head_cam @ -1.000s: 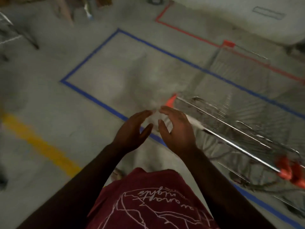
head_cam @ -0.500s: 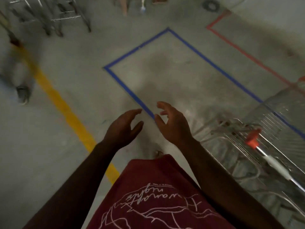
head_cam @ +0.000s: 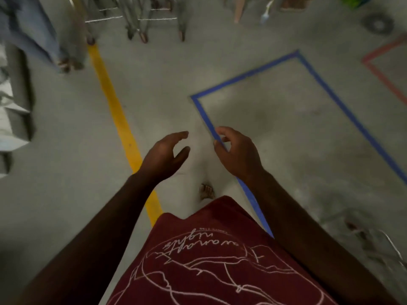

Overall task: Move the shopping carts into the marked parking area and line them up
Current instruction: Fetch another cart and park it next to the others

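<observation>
My left hand (head_cam: pixel 164 156) and my right hand (head_cam: pixel 239 150) hang in front of me, fingers apart and curled, holding nothing. A blue tape rectangle (head_cam: pixel 343 106) marks the parking area on the concrete floor, right of my hands; its near-left edge runs under my right hand. Only a blurred sliver of a wire shopping cart (head_cam: pixel 389 245) shows at the lower right edge. Several more carts (head_cam: pixel 141 20) stand at the top of the view, past the yellow line, with only their lower frames and wheels visible.
A yellow floor line (head_cam: pixel 116 113) runs from the top left down toward my feet. Red tape (head_cam: pixel 383 71) marks another area at far right. Another person's legs (head_cam: pixel 44 40) stand at top left. A grey and white object (head_cam: pixel 13 119) sits at the left edge.
The view has swung left: the cart that was by my right hand has slid to the lower right edge. Both hands have come off it and stay open. The far carts have come into view.
</observation>
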Available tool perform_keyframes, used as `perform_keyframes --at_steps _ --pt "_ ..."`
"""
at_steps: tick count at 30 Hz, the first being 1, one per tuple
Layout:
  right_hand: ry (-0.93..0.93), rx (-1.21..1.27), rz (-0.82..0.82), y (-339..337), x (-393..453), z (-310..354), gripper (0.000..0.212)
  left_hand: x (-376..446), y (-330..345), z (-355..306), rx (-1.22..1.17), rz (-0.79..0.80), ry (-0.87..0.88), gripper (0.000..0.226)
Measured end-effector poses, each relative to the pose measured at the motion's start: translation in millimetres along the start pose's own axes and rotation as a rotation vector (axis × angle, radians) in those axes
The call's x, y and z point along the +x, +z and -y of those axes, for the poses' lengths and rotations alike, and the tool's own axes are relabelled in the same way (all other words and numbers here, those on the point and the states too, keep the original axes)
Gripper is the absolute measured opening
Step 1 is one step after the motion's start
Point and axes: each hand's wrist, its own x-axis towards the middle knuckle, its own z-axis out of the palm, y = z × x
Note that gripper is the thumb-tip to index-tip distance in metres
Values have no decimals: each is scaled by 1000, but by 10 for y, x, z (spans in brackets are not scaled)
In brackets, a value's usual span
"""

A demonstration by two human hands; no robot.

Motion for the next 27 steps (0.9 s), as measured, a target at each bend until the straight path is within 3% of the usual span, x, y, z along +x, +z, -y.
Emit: perform_keyframes --at_steps 8,14,18,23,27 --pt "-131 -17 119 204 1930 707 38 1273 -912 592 -122 -154 -153 46" --pt "-240 -152 284 705 3384 1180 42 2202 -1436 1445 -165 -194 -202 53" --pt "-362 -220 273 1147 4451 1763 42 2920 -2089 2160 -147 -264 -216 48" --pt "-221 81 379 1496 5597 2468 41 3807 -2929 2796 -130 -221 -182 44" --pt "-143 175 325 1607 6303 2698 38 4553 -3434 3130 -134 -196 -154 42"
